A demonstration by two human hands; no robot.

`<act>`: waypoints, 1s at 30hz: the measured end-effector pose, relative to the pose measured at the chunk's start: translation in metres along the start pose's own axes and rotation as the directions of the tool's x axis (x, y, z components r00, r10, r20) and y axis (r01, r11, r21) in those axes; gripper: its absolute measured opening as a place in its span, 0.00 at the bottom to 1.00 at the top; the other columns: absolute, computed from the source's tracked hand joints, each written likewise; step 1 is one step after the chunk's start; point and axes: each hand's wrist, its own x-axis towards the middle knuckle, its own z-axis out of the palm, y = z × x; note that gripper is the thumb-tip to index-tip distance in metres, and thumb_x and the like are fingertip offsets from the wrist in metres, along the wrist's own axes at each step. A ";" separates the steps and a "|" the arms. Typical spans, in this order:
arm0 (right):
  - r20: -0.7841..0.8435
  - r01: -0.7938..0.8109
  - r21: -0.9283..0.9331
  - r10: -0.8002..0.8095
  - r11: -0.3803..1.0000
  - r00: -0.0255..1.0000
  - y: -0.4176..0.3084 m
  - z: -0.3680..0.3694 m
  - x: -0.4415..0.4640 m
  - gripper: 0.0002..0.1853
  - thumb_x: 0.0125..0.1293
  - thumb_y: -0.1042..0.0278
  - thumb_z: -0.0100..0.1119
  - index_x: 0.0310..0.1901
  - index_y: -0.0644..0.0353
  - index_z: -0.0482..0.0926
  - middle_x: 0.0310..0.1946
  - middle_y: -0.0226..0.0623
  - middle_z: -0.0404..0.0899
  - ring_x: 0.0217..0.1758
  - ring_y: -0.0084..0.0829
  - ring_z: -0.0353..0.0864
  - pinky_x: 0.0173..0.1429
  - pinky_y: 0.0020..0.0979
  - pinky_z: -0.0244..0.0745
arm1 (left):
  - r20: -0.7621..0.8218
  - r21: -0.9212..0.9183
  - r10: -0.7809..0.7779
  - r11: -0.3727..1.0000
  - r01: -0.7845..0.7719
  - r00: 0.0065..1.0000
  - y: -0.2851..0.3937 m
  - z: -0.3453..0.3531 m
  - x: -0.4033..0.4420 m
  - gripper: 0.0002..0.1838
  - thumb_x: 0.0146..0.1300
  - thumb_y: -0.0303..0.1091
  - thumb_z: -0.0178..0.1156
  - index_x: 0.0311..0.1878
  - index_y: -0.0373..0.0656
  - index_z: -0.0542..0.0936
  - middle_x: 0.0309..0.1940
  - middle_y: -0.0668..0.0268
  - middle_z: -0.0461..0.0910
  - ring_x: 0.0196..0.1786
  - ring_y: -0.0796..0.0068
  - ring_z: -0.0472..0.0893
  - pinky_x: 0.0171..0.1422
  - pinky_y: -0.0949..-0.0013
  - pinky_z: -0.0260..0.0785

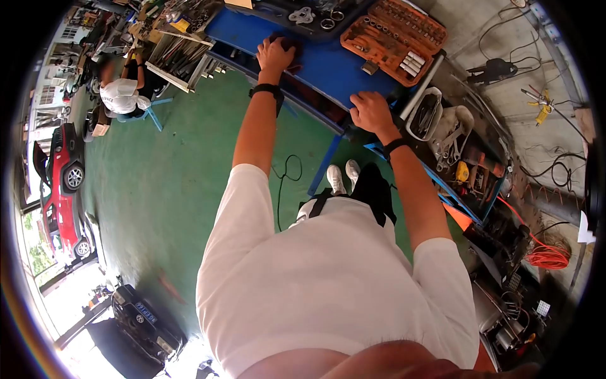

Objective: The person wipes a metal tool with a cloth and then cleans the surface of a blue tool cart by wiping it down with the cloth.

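My left hand (274,58) rests at the near side of the blue workbench top (233,30), its fingers bent but apart. Beside these fingers lies something dark and reddish, too shaded to name. Further right, my right hand (372,114) is closed at the bench's front edge, with its fingers curled under; what they grip, if anything, is hidden. Between the two hands, a drawer (309,95) with a dark inside shows below the top. An orange socket set case (366,39) lies open on the bench, beyond my right hand.
A dark tool case (278,14) holds metal parts at the back. Right of the bench are a white bin (424,114), wrenches (449,144) and an orange hose (548,256). A cable (279,183) lies on the green floor. A person (123,91) sits far left near a red car (60,189).
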 end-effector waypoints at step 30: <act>0.032 -0.060 -0.053 0.062 0.997 0.998 -0.005 -0.003 0.002 0.07 0.52 0.69 0.55 0.33 0.60 0.78 0.25 0.39 0.73 0.31 0.43 0.76 0.37 0.44 0.72 | 0.098 -0.219 0.202 0.960 -0.177 0.974 0.067 -0.026 -0.115 0.31 0.53 0.49 0.67 0.60 0.48 0.78 0.57 0.44 0.74 0.62 0.44 0.74 0.65 0.51 0.70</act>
